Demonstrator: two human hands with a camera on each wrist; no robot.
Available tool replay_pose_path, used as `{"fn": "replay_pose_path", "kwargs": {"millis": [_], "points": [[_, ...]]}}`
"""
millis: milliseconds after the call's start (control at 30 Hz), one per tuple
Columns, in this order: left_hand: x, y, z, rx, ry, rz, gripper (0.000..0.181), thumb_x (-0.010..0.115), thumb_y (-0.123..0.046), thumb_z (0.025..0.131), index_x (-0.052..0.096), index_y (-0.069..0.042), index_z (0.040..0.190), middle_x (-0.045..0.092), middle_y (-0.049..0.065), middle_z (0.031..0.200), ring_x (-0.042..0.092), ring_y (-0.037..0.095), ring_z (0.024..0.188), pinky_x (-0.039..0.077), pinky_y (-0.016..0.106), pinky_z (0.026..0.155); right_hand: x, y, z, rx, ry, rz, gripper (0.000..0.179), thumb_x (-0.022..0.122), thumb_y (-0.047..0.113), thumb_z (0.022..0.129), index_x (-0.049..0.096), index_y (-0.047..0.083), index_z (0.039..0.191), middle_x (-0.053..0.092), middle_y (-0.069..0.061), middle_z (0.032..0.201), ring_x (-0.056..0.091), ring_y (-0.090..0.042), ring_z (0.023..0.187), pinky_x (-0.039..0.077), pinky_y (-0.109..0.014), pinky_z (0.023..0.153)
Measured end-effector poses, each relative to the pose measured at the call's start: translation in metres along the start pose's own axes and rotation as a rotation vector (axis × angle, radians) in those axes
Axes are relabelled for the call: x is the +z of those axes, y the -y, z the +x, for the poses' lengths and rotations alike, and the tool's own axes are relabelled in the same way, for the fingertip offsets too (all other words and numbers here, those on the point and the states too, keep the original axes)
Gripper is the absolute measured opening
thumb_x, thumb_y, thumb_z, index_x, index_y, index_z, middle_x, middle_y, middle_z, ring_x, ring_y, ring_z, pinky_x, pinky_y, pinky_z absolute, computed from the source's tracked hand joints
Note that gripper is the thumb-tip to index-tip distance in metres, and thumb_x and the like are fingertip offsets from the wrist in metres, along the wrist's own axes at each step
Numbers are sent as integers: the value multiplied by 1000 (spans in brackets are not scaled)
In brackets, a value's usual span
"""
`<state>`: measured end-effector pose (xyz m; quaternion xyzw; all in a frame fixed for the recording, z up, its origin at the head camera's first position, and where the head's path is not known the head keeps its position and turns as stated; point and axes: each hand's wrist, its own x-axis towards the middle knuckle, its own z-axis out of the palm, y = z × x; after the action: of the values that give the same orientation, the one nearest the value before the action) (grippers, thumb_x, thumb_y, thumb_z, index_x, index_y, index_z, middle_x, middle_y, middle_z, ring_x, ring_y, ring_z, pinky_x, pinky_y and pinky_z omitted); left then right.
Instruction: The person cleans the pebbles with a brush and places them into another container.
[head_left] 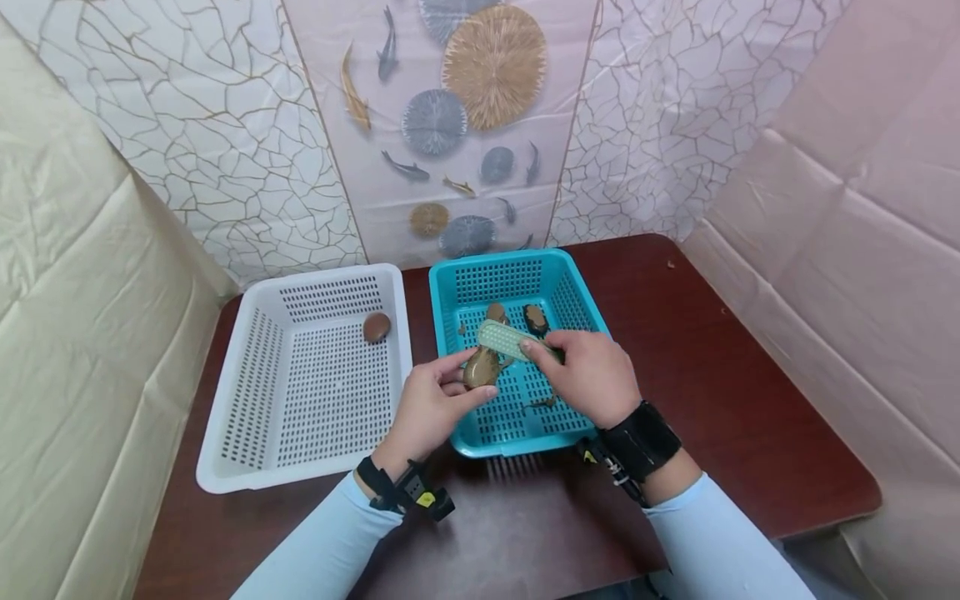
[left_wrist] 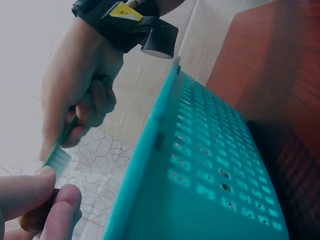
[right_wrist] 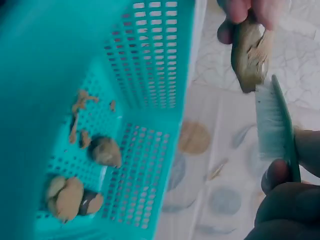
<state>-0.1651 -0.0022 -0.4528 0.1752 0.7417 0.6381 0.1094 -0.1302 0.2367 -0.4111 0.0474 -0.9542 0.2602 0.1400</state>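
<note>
My left hand point(head_left: 429, 402) pinches a brown stone point(head_left: 482, 368) between thumb and fingers, over the near left part of the teal basket point(head_left: 480, 442). Light mud clings to one face of this stone in the right wrist view. In my right hand point(head_left: 592, 375) is a green brush point(head_left: 506, 338), gripped by its handle with the thumb along it. White bristles point(right_wrist: 268, 120) point toward the stone, and their tip is right at its lower end. Farther back in the teal basket lie a mud-covered stone point(head_left: 496, 312) and a dark stone with a mud patch point(head_left: 536, 319).
Left of the teal basket stands a white basket point(head_left: 303, 467) holding one smooth reddish-brown stone point(head_left: 377, 327). Mud crumbs point(right_wrist: 80, 107) lie on the teal basket's floor. Both baskets rest on a dark red table point(head_left: 720, 400), with patterned cloth point(head_left: 480, 167) hanging behind it.
</note>
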Motion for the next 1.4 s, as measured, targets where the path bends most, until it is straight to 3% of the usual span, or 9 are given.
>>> {"fn": "replay_pose_path", "kwargs": {"millis": [133, 233, 367, 467, 633, 833, 1000, 1233, 1400], "points": [[-1, -2, 0, 28, 2, -8, 54, 88, -10, 95, 70, -7, 146, 81, 8, 111, 80, 21, 96, 64, 26, 82, 0, 8, -3, -69, 25, 69, 37, 72, 42, 109, 71, 19, 79, 40, 5, 59, 43, -16, 52, 33, -35, 49], [-2, -4, -1, 17, 11, -46, 54, 87, -9, 97, 69, -7, 147, 81, 9, 114, 81, 23, 97, 65, 29, 85, 1, 6, -3, -58, 56, 84, 35, 71, 42, 109, 76, 18, 85, 42, 5, 59, 44, -16, 53, 34, -34, 50], [-1, -3, 0, -12, 22, -104, 61, 84, -7, 98, 62, -5, 155, 79, 15, 123, 80, 26, 105, 65, 36, 89, -1, -3, 1, 13, -15, -33, 40, 70, 45, 109, 73, 17, 79, 42, 3, 57, 45, -17, 52, 35, -35, 47], [-3, 0, 1, -11, 27, -121, 59, 83, -6, 99, 62, -5, 155, 78, 16, 124, 80, 27, 106, 65, 37, 89, -3, -2, -1, 7, -47, -15, 40, 71, 44, 108, 71, 18, 78, 42, 3, 57, 45, -17, 52, 35, -36, 47], [-3, 0, 2, -20, 29, -130, 60, 83, -9, 100, 61, -6, 156, 79, 14, 121, 81, 25, 105, 65, 36, 90, 1, 1, -3, -30, 83, 123, 38, 66, 47, 111, 79, 17, 92, 45, 4, 61, 48, -16, 55, 38, -35, 52], [-2, -1, 2, -34, 45, -205, 58, 79, -6, 102, 59, -4, 156, 77, 19, 123, 81, 26, 105, 65, 40, 90, 0, -5, -3, 39, -44, 6, 38, 71, 41, 109, 73, 17, 79, 45, 3, 59, 47, -17, 53, 36, -36, 48], [-3, -2, 1, -18, 69, -284, 53, 74, -3, 105, 60, -3, 155, 75, 25, 127, 80, 32, 109, 63, 42, 93, 2, -1, -4, -41, 78, 173, 38, 67, 43, 112, 77, 15, 88, 45, 3, 63, 48, -17, 56, 37, -35, 52], [-2, -1, 2, -16, 82, -319, 50, 70, -2, 107, 58, 0, 156, 76, 21, 126, 79, 35, 109, 64, 37, 91, -2, -3, -3, 12, -22, 95, 32, 71, 39, 110, 80, 15, 91, 49, 5, 59, 49, -16, 54, 36, -37, 48], [-2, -2, 2, 21, 84, -284, 49, 70, -3, 107, 58, 1, 155, 77, 21, 124, 79, 34, 109, 64, 38, 91, 1, 1, -2, -40, 78, 165, 40, 65, 46, 112, 79, 15, 91, 45, 4, 63, 47, -17, 56, 36, -35, 51]]}}
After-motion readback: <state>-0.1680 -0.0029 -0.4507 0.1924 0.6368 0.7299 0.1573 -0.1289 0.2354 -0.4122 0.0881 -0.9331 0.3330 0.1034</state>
